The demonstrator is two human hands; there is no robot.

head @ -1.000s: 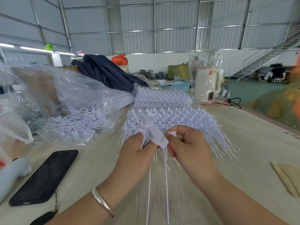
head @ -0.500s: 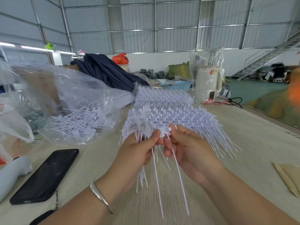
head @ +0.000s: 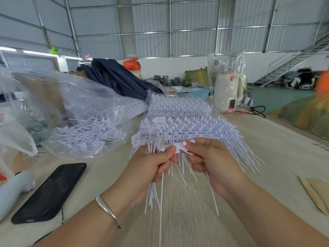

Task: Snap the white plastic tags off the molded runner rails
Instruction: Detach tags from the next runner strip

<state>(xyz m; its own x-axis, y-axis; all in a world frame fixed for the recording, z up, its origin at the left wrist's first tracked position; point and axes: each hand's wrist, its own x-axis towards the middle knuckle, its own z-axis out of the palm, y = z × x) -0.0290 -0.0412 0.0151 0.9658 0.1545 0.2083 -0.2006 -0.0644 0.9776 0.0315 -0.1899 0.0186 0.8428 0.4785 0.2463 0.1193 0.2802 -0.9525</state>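
My left hand [head: 151, 166] grips a bundle of loose white tags [head: 145, 138], their heads fanned above the fist and their thin tails hanging below it. Its thumb also pinches the left end of one more white tag [head: 175, 148]. My right hand [head: 208, 157] pinches the right end of that same tag, whose tail trails down past the palm. Just behind both hands, a stack of molded runner rails [head: 192, 129] full of attached tags lies on the table. A second stack [head: 178, 106] sits farther back.
A clear plastic bag [head: 83, 125] holding snapped-off tags lies at the left. A black phone [head: 51, 191] rests at the near left, beside a pale grey object [head: 14, 189]. A white appliance in plastic [head: 227, 91] and a blue basket [head: 194, 93] stand behind. Brown paper [head: 316, 195] lies at right.
The hands dropped slightly and drew apart. The tag between them turned from upright to level, and the bundle in my left hand has fanned out above the fist.
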